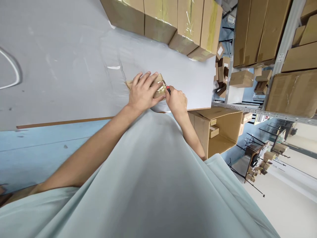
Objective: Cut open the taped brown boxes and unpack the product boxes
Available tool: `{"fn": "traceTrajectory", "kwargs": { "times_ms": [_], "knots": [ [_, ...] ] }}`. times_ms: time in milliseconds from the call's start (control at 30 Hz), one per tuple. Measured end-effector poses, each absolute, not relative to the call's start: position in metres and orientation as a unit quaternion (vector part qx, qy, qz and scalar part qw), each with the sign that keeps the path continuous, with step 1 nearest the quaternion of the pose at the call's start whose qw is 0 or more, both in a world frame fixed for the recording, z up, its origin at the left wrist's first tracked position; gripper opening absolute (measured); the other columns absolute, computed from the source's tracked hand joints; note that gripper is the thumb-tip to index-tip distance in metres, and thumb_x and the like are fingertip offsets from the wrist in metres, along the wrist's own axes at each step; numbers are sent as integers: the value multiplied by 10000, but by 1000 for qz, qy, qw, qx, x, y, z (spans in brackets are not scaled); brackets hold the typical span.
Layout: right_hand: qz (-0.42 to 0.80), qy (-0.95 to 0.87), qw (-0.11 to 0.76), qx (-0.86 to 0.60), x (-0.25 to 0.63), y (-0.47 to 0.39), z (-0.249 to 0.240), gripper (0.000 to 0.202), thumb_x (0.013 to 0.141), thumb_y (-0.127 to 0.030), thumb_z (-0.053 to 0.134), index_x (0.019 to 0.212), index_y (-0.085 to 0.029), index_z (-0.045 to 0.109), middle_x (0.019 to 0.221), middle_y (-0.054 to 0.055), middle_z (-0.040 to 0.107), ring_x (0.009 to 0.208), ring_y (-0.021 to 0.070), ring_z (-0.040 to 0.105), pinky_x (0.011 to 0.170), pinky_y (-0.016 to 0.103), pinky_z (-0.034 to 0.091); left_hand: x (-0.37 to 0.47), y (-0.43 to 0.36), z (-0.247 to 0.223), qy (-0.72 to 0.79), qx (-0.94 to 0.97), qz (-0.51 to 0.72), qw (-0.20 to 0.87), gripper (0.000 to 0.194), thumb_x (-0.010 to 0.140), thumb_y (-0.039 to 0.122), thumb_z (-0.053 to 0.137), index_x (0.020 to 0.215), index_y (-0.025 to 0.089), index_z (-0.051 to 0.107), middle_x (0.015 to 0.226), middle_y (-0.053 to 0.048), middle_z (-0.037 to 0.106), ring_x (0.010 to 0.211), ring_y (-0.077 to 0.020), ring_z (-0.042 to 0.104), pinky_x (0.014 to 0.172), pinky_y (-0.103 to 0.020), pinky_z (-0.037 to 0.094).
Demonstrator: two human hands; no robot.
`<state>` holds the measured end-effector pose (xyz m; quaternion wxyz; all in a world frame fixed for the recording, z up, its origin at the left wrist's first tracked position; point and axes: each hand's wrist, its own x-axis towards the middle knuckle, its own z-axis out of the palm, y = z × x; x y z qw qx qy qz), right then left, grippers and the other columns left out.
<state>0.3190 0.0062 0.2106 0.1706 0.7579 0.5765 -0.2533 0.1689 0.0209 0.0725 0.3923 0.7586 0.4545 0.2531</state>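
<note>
A small flat cardboard box (pixel 160 94) with shiny clear tape lies on the grey-white table near its front edge. My left hand (pixel 142 92) grips it from above, fingers spread across the top and thumb along the near side. In my right hand (pixel 177 100), fingers curled, is a small cutter with a red and black handle (pixel 168 90). Its thin tip meets the taped right end of the box; how deep it goes I cannot tell. Much of the box is hidden under my left hand.
Several taped cardboard boxes (pixel 158 23) stand in a row at the table's back. A large open carton (pixel 198 127) with small boxes inside sits right of the table. Metal shelving (pixel 279 56) holds more cartons. A white cable loop (pixel 15 67) lies far left.
</note>
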Motion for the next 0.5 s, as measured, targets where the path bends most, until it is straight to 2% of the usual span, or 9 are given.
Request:
{"fn": "traceTrajectory", "kwargs": {
  "times_ms": [200, 367, 500],
  "knots": [
    [-225, 567, 156, 777, 303, 7, 201, 400, 1261, -323, 388, 1542, -179, 633, 1287, 212, 843, 1279, 387, 814, 1096, 544, 640, 173, 18, 72, 444, 760, 271, 390, 598, 1121, 710, 623, 1506, 269, 743, 1874, -77, 501, 1731, -399, 435, 1470, -693, 185],
    [-204, 552, 202, 783, 304, 3, 207, 347, 1237, -249, 422, 1430, -183, 703, 1327, 202, 828, 1272, 349, 806, 1084, 469, 639, 176, 19, 75, 436, 760, 262, 405, 486, 1136, 606, 631, 1465, 279, 776, 1864, -51, 519, 1714, -410, 458, 1469, -692, 191],
    [-200, 545, 227, 782, 303, 7, 211, 357, 1237, -235, 416, 1421, -185, 718, 1394, 214, 809, 1288, 346, 794, 1075, 449, 630, 177, 20, 75, 424, 763, 271, 407, 560, 1075, 602, 690, 1524, 273, 752, 1874, -78, 501, 1703, -470, 448, 1448, -733, 198]
  ]
}}
